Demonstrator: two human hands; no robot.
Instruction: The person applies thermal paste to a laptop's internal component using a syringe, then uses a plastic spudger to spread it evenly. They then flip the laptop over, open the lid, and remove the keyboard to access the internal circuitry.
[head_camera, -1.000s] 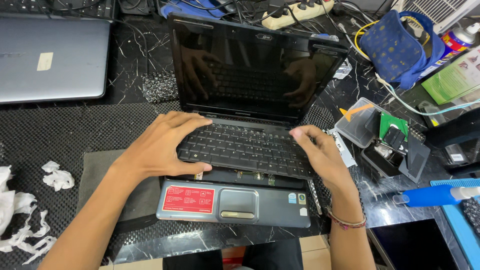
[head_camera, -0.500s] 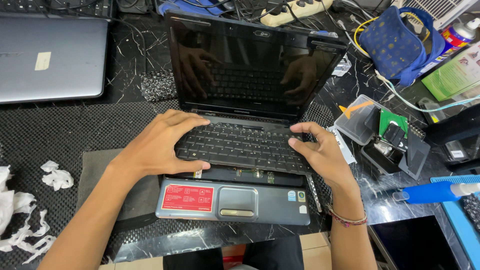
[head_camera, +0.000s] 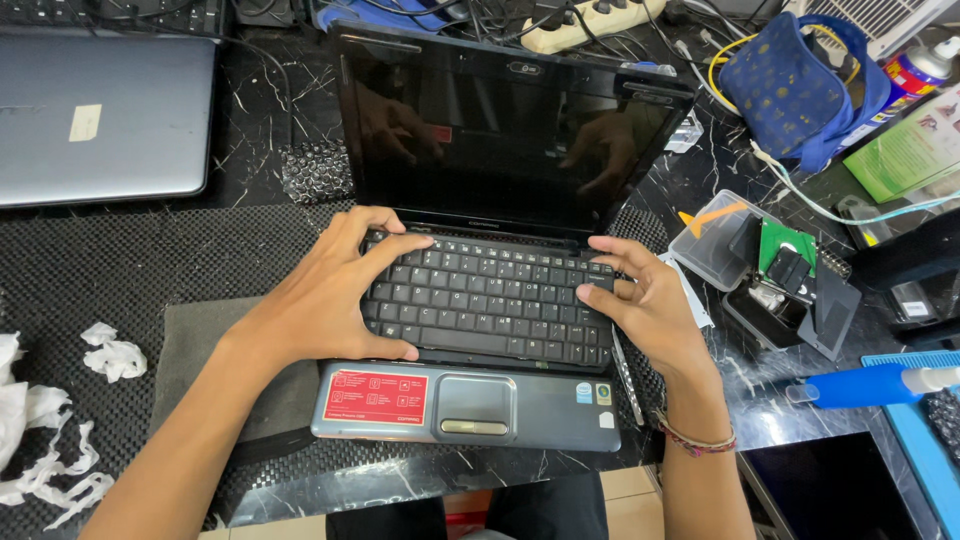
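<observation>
**benchrat:** ok so what's actually under the hands here?

**solderfan:** An open black laptop with a dark glossy screen (head_camera: 500, 130), sitting on a black ribbed mat (head_camera: 150, 270) in the middle of a black marble-look bench. Both hands are on its black keyboard (head_camera: 490, 305), which looks like it sits a bit loose in the silver palm rest (head_camera: 540, 410), though the angle is poor, so I can't say for sure.

**benchrat:** grip?

**solderfan:** The left hand (head_camera: 335, 295) lies over the keyboard's left end, fingers spread and curled, index tip at the top left edge and thumb down at the bottom edge. The right hand (head_camera: 645, 300) is at the right end, fingers bent and hooked around that side edge, thumb pressed on the keys. So both are clasping the keyboard by its ends, not flat typing. There's a thin bracelet (head_camera: 695, 440) on the right wrist.

**benchrat:** and the clutter?

**solderfan:** A closed grey laptop with a pale sticker (head_camera: 100, 115) far left, torn white tissue scraps (head_camera: 50, 430) at the left edge, a beige power strip (head_camera: 590, 25) behind the screen, a blue fabric pouch (head_camera: 790, 85) top right, a clear plastic parts box with a green circuit board (head_camera: 770, 265) just right of the laptop, and a blue-handled tool (head_camera: 860, 385) lower right. A grey cloth pad (head_camera: 195, 345) lies under the left forearm.
</observation>
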